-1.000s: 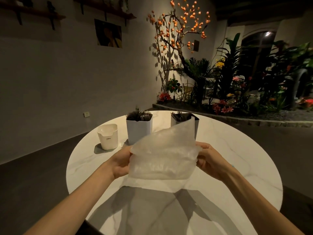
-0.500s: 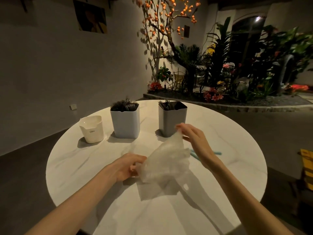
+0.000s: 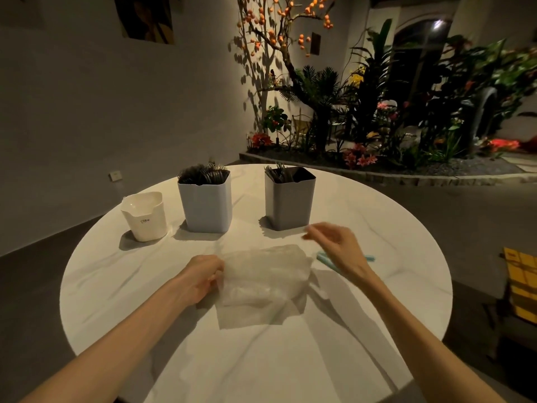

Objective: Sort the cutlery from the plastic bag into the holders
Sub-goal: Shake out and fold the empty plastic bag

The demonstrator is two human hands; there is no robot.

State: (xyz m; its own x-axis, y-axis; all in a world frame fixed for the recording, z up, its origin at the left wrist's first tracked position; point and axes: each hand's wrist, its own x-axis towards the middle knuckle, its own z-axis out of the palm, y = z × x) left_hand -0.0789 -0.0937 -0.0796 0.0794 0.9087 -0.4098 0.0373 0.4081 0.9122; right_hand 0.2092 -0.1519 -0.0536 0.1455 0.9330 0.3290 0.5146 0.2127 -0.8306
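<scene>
- The left hand pinches the left edge of the plastic bag, fingers curled round the film, holding it just above the table.
- The right hand is off the bag, hovering just past its right end with the fingers loosely spread and holding nothing; the fingertips are blurred.
- The bag hangs limp and crumpled between the two hands, and I see no cutlery through it, so it looks empty.
- Straight ahead of the left hand stands the white holder, packed with dark cutlery; ahead of the right hand stands the grey holder, with fewer pieces leaning at its left side.
- Further left of the left hand sits a small white cup, which appears empty.
- Under the right wrist lie some thin teal sticks; what they are I cannot tell.
- Judged from this, the sorting itself seems finished and the step in hand is disposing of the bag.
- The next move likely calls for a check that nothing stays inside, then setting the bag aside, clear of the holders.
</scene>
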